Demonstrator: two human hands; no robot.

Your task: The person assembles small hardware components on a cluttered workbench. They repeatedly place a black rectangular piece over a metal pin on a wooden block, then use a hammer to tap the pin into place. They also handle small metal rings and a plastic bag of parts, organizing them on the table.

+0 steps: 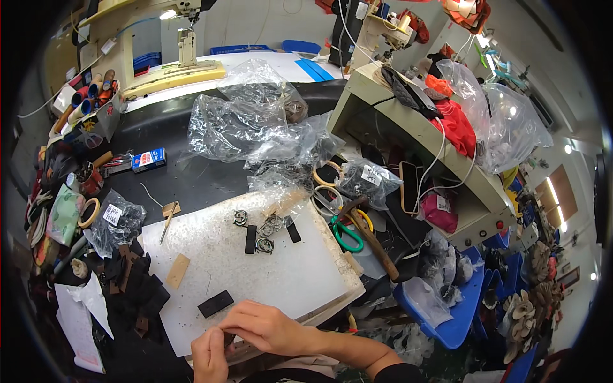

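Observation:
Close together at the near edge of the white board [287, 281], my left hand [209, 357] and my right hand [265, 325] both have their fingers closed. Between them a small dark piece [228, 338] shows, mostly covered by the fingers; its kind cannot be made out. Just beyond lies a black rectangular strip [216, 304]. Farther up the board are round metal buckles [264, 245] and short black strips [250, 239]. A tan piece [178, 270] rests on the board's left part.
A heap of dark strips [137, 287] lies left of the board. At its right are a hammer [377, 249] and green-handled scissors [345, 235]. Clear plastic bags [236, 127] cover the far middle. A blue bin [447, 329] stands at right, below a cream shelf unit [408, 134].

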